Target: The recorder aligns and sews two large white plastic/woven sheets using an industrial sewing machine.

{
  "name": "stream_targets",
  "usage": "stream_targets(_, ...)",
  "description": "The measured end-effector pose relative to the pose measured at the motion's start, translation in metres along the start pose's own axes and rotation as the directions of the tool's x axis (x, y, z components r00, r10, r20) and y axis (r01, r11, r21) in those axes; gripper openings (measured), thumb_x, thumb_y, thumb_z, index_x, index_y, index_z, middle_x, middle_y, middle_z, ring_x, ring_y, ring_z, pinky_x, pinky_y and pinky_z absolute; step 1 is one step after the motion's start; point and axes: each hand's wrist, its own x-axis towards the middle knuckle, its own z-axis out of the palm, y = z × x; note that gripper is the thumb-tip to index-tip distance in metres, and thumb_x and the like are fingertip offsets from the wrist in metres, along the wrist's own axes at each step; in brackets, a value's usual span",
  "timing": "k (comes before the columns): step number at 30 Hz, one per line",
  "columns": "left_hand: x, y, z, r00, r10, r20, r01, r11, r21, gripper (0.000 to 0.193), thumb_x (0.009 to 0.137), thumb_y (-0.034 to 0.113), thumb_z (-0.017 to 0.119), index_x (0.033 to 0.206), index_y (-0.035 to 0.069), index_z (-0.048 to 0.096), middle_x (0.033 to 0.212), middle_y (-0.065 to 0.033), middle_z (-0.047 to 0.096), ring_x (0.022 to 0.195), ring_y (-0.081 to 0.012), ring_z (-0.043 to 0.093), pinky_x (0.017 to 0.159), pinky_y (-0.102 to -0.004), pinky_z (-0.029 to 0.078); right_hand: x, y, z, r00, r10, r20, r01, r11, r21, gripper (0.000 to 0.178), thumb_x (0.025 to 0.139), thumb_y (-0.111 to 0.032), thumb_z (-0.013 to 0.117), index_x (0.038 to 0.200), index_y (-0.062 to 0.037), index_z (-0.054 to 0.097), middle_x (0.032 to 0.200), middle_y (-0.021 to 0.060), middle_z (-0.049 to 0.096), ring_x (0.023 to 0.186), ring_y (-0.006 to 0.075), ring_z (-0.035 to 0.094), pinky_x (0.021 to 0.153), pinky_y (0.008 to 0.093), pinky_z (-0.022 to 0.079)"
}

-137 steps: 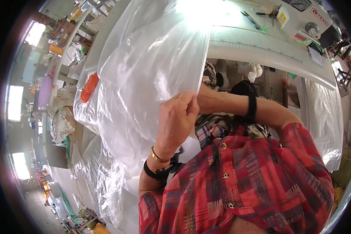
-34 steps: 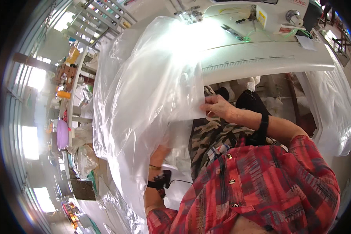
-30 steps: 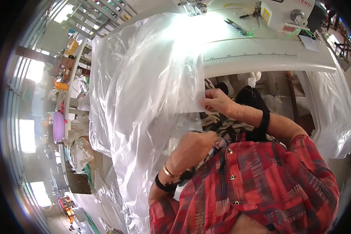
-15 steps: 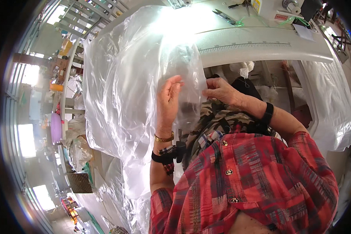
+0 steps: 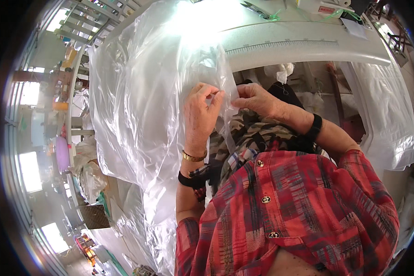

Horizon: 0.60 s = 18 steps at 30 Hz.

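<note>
A large sheet of clear plastic film (image 5: pixel 133 106) drapes over the left side of the white table and down past my left arm. My left hand (image 5: pixel 202 110) has its fingers bent and pinched on the film near its right part. Just to the right, my right hand (image 5: pixel 255 99) pinches the film's right edge between thumb and forefinger. The two hands are close together but apart, in front of the table edge above my lap. Glare from a bright lamp washes out the film at the top.
A printed ruler scale (image 5: pixel 280 43) runs along the white table (image 5: pixel 308 32). Thread snips (image 5: pixel 260 10) lie at the back. Folded clear plastic (image 5: pixel 384 115) hangs at the right. A purple roll (image 5: pixel 62 154) and a brown box (image 5: pixel 94 216) stand at the left.
My left hand's fingers have closed in on the film and turned toward my right hand. My right hand keeps its pinch. The whole view has shifted slightly.
</note>
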Motion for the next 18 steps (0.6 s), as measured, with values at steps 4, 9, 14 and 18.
stream_targets(4, 0.001, 0.003, -0.001, 0.999, -0.028, -0.034, 0.027, 0.999, -0.023, 0.014, 0.082, 0.013, 0.067, 0.082, -0.001, 0.063, 0.079, -0.0117, 0.061, 0.070, -0.0260, 0.059, 0.065, -0.0349, 0.046, -0.005, -0.006, -0.005, 0.999, 0.047, -0.012, -0.047, 0.998, -0.030, 0.022, 0.089, -0.013, 0.061, 0.102, 0.0040, 0.065, 0.086, 0.0040, 0.065, 0.078, 0.0096, 0.060, 0.073, 0.0254, 0.052)
stream_targets(9, -0.002, -0.006, 0.002, 0.999, -0.043, -0.003, 0.042, 0.994, -0.098, 0.013, 0.083, 0.011, 0.066, 0.084, -0.001, 0.061, 0.080, -0.0112, 0.061, 0.069, -0.0246, 0.058, 0.065, -0.0344, 0.045, -0.006, -0.010, -0.004, 1.000, -0.005, -0.010, 0.004, 0.995, -0.097, 0.022, 0.087, -0.012, 0.063, 0.102, 0.0044, 0.065, 0.085, 0.0028, 0.065, 0.076, 0.0089, 0.059, 0.069, 0.0261, 0.050)
stream_targets(14, 0.001, -0.003, -0.001, 0.999, -0.034, -0.032, 0.030, 0.993, -0.117, 0.013, 0.084, 0.010, 0.065, 0.084, -0.002, 0.060, 0.079, -0.0110, 0.060, 0.071, -0.0234, 0.057, 0.066, -0.0327, 0.045, -0.007, -0.013, -0.020, 0.991, 0.083, -0.101, -0.105, 0.966, -0.236, 0.026, 0.083, -0.017, 0.066, 0.098, 0.0043, 0.064, 0.080, 0.0045, 0.065, 0.072, 0.0107, 0.057, 0.065, 0.0294, 0.047)
stream_targets(18, -0.001, -0.001, -0.005, 0.998, -0.052, -0.020, 0.050, 0.992, -0.112, 0.010, 0.084, 0.007, 0.067, 0.091, 0.000, 0.063, 0.084, -0.0045, 0.061, 0.073, -0.0130, 0.054, 0.068, -0.0269, 0.045, -0.002, -0.008, -0.013, 0.972, -0.157, -0.172, 0.039, 0.838, -0.544, 0.023, 0.084, -0.015, 0.064, 0.098, 0.0018, 0.058, 0.082, 0.0044, 0.063, 0.070, 0.0135, 0.058, 0.065, 0.0295, 0.047)
